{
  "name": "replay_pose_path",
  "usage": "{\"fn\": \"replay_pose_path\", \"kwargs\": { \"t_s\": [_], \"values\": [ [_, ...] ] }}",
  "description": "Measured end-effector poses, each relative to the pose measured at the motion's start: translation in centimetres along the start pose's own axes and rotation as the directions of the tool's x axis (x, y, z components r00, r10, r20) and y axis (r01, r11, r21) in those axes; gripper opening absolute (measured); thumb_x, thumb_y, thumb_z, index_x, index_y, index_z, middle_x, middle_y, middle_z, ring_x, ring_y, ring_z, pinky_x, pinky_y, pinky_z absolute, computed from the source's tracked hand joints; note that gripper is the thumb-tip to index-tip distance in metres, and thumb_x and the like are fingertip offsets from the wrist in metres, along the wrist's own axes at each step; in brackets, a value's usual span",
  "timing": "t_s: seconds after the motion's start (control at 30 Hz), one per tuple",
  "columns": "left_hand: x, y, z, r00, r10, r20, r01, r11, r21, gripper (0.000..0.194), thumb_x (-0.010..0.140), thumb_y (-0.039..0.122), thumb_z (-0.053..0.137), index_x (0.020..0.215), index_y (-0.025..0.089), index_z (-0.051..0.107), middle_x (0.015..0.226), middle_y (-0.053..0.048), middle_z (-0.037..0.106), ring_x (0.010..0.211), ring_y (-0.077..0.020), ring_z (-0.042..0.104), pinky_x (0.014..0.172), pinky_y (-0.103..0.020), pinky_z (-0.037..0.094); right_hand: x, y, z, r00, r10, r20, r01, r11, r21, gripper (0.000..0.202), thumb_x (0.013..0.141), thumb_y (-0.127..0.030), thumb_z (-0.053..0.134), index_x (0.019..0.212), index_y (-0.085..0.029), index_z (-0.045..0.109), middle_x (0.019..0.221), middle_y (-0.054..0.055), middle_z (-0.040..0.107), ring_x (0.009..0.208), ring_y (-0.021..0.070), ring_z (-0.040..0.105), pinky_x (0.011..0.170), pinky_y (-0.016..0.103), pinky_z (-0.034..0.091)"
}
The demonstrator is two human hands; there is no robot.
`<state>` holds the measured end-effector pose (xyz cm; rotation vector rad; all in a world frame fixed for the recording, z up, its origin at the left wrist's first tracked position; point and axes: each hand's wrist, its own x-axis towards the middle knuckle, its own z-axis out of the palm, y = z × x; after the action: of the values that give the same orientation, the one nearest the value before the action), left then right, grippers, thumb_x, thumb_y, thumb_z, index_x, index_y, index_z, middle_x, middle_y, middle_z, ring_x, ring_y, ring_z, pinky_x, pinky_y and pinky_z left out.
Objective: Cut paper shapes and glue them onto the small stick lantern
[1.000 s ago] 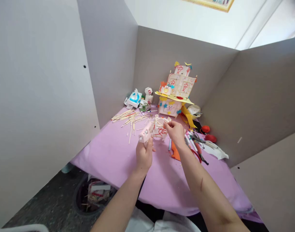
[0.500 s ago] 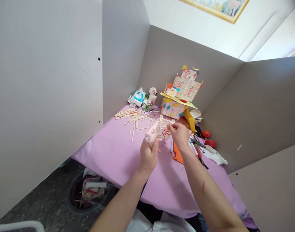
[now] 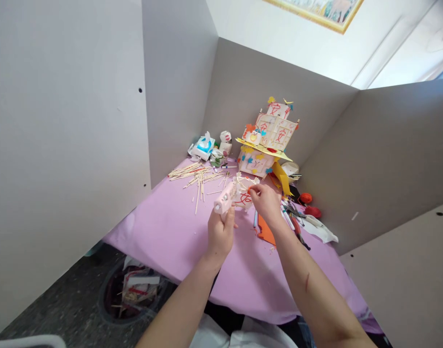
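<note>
My left hand (image 3: 220,234) is wrapped round the grip of a pale pink hot glue gun (image 3: 224,199), whose front end points away from me. Just beyond it stands a small white paper-and-stick piece (image 3: 244,199) with a red painted character and thin sticks along its top. At the right edge of that piece, the fingers of my right hand (image 3: 266,203) are closed in a pinch. A small bit of orange shows at the fingertips; its kind is too small to make out. Whether the gun's nozzle touches the paper piece I cannot tell.
Behind stands a tiered paper-and-stick tower (image 3: 268,140). Loose wooden sticks (image 3: 197,179) and a tissue pack (image 3: 204,146) lie left. Orange paper (image 3: 266,230), pliers (image 3: 300,232) and red yarn balls (image 3: 311,211) are right. A waste bin (image 3: 108,314) stands below; grey panels surround the table.
The whole view has shifted slightly. Both hands keep nearly the same place at the small paper piece, with the glue gun still in my left hand.
</note>
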<state>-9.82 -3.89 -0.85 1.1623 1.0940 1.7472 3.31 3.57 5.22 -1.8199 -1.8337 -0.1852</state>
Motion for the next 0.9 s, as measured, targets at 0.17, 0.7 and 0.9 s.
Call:
{"fn": "replay_pose_path", "kwargs": {
  "t_s": [0.17,0.7,0.9],
  "values": [
    [0.0,0.1,0.1,1.000,0.010,-0.002,-0.010,1.000,0.022,0.040,0.089,0.048,0.046,0.102,0.013,0.061,0.080,-0.006,0.063,0.058,-0.0115,0.059,0.053,-0.023,0.049,-0.5,0.1,0.0,0.999,-0.046,0.006,0.046,0.998,-0.042,0.023,0.086,-0.027,0.050,0.097,-0.027,0.070,0.095,0.005,0.064,0.092,0.0212,0.057,0.074,0.032,0.033],
    [0.0,-0.2,0.2,1.000,0.001,0.005,-0.001,1.000,0.029,0.039,0.088,0.048,0.046,0.101,0.015,0.061,0.085,-0.005,0.064,0.055,-0.0098,0.058,0.053,-0.024,0.048,-2.6,1.0,1.0,0.959,-0.253,-0.129,0.226,0.954,-0.197,0.030,0.087,-0.019,0.045,0.109,-0.023,0.066,0.101,0.012,0.050,0.089,0.0235,0.045,0.073,0.033,0.037],
    [0.2,-0.2,0.4,1.000,0.010,-0.011,-0.009,0.999,0.031,0.041,0.088,0.049,0.045,0.102,0.014,0.060,0.085,-0.005,0.063,0.054,-0.0084,0.055,0.054,-0.024,0.049,-3.3,2.0,2.4,0.945,-0.284,-0.160,0.247,0.944,-0.218,0.040,0.087,-0.019,0.045,0.125,-0.025,0.055,0.106,0.012,0.050,0.093,0.0242,0.044,0.075,0.033,0.038]
  ]
}}
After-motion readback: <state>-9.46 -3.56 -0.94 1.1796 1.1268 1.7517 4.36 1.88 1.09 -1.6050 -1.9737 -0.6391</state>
